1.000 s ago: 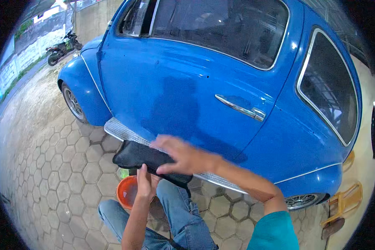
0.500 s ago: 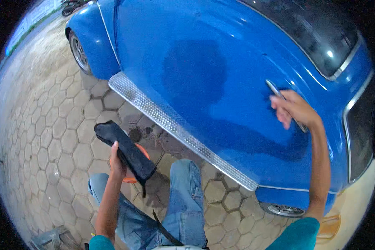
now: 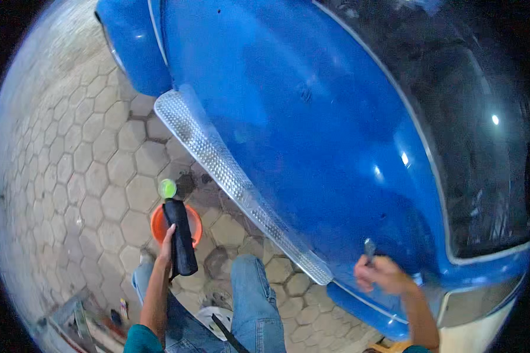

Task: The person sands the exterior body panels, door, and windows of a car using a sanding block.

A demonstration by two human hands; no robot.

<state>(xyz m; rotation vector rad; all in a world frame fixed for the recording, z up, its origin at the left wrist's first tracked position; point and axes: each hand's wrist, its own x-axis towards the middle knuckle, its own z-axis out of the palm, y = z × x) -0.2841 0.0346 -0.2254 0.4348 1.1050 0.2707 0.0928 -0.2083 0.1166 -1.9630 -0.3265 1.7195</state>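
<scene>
Hexagonal paving (image 3: 121, 167) beside blue car (image 3: 288, 135)

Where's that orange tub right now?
In the head view, the orange tub sits on the paving left of centre, partly hidden by the black pouch in the left hand, and just below the round green item.

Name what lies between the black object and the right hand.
In the head view, from the black object to the right hand: paving, the denim-covered right knee, more paving, the silver running board, then blue bodywork.
</scene>
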